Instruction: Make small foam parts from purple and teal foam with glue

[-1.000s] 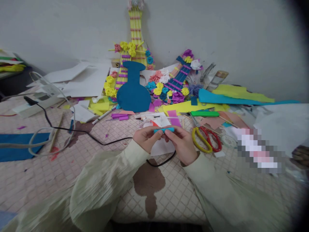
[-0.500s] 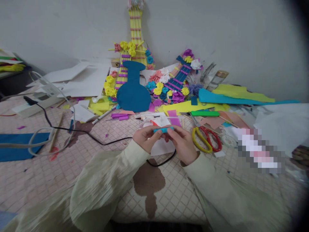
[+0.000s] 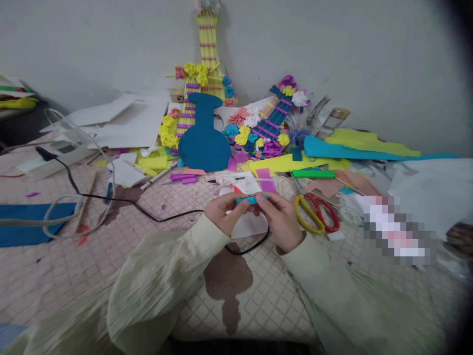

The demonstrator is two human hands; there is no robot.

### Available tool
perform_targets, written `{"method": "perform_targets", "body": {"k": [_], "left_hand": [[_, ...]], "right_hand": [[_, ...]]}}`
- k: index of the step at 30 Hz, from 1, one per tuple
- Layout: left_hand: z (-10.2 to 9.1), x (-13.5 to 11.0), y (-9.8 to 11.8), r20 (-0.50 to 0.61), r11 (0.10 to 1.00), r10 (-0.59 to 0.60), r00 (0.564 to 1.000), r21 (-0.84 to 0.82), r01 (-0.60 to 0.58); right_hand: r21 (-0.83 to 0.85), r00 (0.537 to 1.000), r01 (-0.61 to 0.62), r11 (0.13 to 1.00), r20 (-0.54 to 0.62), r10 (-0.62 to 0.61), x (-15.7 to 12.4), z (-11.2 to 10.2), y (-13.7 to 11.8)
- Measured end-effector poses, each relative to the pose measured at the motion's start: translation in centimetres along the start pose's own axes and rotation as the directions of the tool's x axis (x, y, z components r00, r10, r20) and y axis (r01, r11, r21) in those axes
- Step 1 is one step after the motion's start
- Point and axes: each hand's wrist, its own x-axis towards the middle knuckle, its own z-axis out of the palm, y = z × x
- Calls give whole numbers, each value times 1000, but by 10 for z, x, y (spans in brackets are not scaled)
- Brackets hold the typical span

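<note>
Between both hands I hold a small strip of bright blue paper [image 3: 252,200], level and just above the table. My left hand [image 3: 226,212] pinches its left end between thumb and fingers. At the other end, my right hand [image 3: 283,219] grips it the same way. Most of the strip's far side is hidden by my fingers. Under my hands lies a white piece of paper [image 3: 248,226]. Beyond them, a dark blue guitar-shaped cutout [image 3: 205,148] leans upright against decorated paper guitars. Purple paper pieces [image 3: 184,177] lie in front of it.
Scissors with yellow and red handles [image 3: 320,217] lie right of my right hand, beside a green cutter [image 3: 314,173]. A black cord [image 3: 148,213] runs from a power strip [image 3: 48,162] at the left and passes below my hands. Coloured sheets [image 3: 354,150] lie at the back right.
Hardly anything differs: my fingers shift slightly on the blue paper strip, and my right hand moves a touch to the right. Everything on the table stays in place.
</note>
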Motion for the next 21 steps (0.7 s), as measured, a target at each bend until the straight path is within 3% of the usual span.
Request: {"method": "perform_targets", "body": {"k": [10, 16, 21], "left_hand": [[2, -1, 1, 32, 994, 6, 999, -106, -2], [4, 1, 2, -30, 982, -61, 998, -182, 55], [1, 4, 4, -40, 984, -103, 994, -153, 96]], "right_hand": [[21, 999, -6, 1000, -32, 7, 0, 1, -2], [38, 1000, 5, 999, -23, -4, 1, -2, -2], [-29, 999, 0, 1000, -51, -1, 3, -2, -2]]}}
